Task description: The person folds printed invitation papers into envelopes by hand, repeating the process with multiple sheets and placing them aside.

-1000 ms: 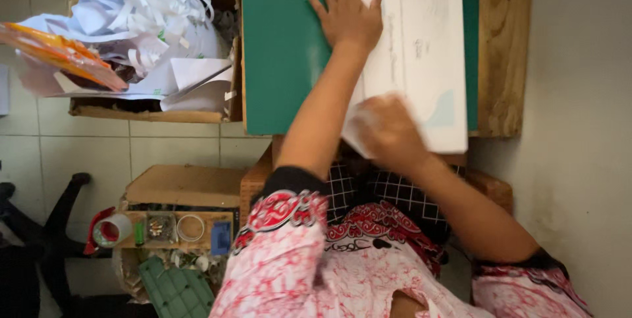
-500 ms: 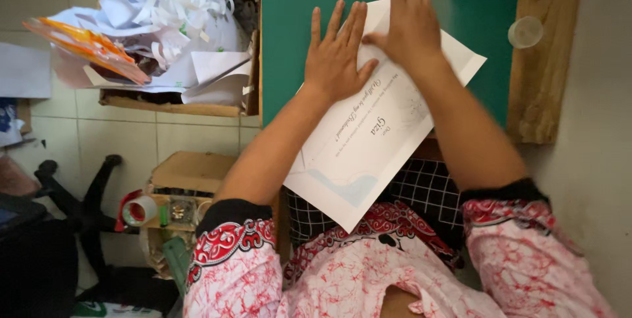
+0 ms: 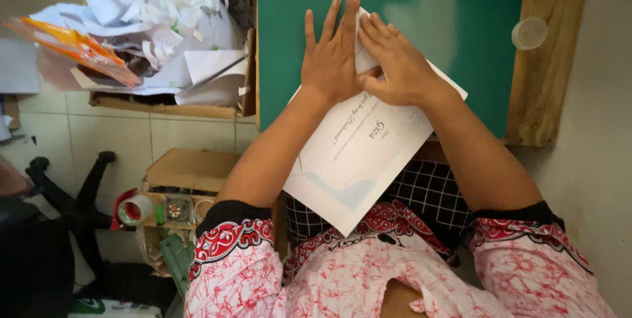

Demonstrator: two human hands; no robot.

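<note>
A white printed sheet of paper [image 3: 359,160] lies tilted across the near edge of a green cutting mat [image 3: 408,22] on a wooden desk [image 3: 550,87]. My left hand [image 3: 332,54] lies flat on the sheet's far part, fingers together and stretched out. My right hand [image 3: 395,61] presses on the paper beside it, the fingertips touching the left hand. The sheet's near corner hangs off the desk over my lap.
A small round clear lid [image 3: 528,33] sits on the desk's right edge. To the left, a wooden box [image 3: 164,101] overflows with crumpled white paper. Below it stands a cardboard box [image 3: 191,170] with a tape roll [image 3: 135,211] and small items. A black chair base [image 3: 79,199] stands on the tiled floor.
The view shifted right, then steadied. The sheet was turned and pulled nearer. My right hand came down from a raised position onto the paper beside my left hand.
</note>
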